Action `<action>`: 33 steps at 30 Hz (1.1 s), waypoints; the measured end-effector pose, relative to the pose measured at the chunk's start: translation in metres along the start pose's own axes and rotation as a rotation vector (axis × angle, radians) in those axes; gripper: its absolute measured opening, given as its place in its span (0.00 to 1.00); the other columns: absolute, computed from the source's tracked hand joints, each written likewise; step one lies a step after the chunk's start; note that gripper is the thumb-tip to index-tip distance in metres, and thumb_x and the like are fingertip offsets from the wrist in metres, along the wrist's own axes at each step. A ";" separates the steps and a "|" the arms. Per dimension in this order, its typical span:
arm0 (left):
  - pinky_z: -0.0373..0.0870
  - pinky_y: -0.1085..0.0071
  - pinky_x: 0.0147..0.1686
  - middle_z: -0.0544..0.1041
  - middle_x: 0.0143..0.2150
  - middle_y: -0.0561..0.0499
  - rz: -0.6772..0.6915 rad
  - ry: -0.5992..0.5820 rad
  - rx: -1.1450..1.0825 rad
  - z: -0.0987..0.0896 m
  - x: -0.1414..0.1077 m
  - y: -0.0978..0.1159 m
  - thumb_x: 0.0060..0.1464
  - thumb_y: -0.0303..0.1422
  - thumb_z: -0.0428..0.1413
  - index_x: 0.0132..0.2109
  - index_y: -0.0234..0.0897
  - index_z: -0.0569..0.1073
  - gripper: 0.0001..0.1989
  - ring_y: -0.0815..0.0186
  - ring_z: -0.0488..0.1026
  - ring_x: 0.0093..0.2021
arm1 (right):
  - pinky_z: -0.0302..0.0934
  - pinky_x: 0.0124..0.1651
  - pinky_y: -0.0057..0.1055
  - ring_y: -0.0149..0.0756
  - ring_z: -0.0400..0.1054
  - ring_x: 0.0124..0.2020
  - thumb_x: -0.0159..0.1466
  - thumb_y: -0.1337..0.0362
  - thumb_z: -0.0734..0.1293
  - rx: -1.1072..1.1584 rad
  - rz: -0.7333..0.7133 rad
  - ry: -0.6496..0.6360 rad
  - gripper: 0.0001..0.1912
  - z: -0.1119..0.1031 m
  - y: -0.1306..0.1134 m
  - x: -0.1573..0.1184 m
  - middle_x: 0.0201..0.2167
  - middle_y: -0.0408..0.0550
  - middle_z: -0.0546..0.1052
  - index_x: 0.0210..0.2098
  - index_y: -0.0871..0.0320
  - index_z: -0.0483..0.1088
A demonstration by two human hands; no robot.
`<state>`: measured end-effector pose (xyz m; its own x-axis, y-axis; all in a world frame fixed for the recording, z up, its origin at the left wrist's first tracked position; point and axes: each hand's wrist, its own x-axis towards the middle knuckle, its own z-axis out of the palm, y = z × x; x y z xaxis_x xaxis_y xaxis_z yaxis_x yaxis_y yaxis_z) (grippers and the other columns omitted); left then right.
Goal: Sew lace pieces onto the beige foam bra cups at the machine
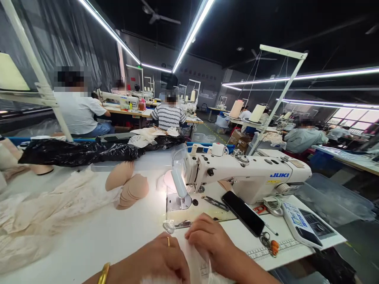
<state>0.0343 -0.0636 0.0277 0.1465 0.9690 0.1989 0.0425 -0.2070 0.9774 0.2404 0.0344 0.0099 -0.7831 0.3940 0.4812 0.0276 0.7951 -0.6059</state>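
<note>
On my feed, pale fabric (192, 256) lies before the sewing machine (251, 169), between both hands. Right hand (209, 236): fingers curled, pinching it. Left hand (162, 256): blurred, close beside; grip, cannot tell. Judged risks: uneven pull could skew the thin cloth; snips (215, 203) ahead could snag it.

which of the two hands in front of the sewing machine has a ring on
The left hand: a gold ring shows on one finger, with a gold bangle at the wrist. No jewellery shows on the right hand.
</note>
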 end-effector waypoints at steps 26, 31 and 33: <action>0.63 0.54 0.50 0.76 0.58 0.50 0.112 -0.427 1.049 -0.032 0.066 -0.022 0.30 0.15 0.55 0.32 0.43 0.80 0.22 0.45 0.72 0.52 | 0.63 0.50 0.36 0.41 0.72 0.44 0.68 0.74 0.62 -0.414 0.028 -0.057 0.16 -0.012 0.071 0.037 0.43 0.44 0.83 0.42 0.49 0.77; 0.67 0.55 0.52 0.76 0.58 0.52 0.054 -0.442 1.109 -0.035 0.066 -0.026 0.32 0.17 0.57 0.35 0.46 0.82 0.23 0.50 0.71 0.50 | 0.63 0.52 0.35 0.40 0.73 0.45 0.69 0.75 0.62 -0.526 0.056 -0.114 0.15 -0.009 0.075 0.035 0.43 0.44 0.82 0.46 0.51 0.76; 0.68 0.56 0.52 0.75 0.57 0.54 0.084 -0.423 1.099 -0.038 0.065 -0.033 0.34 0.19 0.57 0.35 0.48 0.82 0.22 0.53 0.71 0.50 | 0.63 0.52 0.35 0.40 0.73 0.45 0.68 0.75 0.62 -0.552 0.056 -0.126 0.15 -0.007 0.077 0.034 0.43 0.45 0.82 0.46 0.51 0.75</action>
<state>0.0053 0.0112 0.0111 0.4964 0.8679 0.0182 0.8150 -0.4731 0.3347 0.2203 0.1123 -0.0156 -0.8384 0.4112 0.3578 0.3653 0.9111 -0.1911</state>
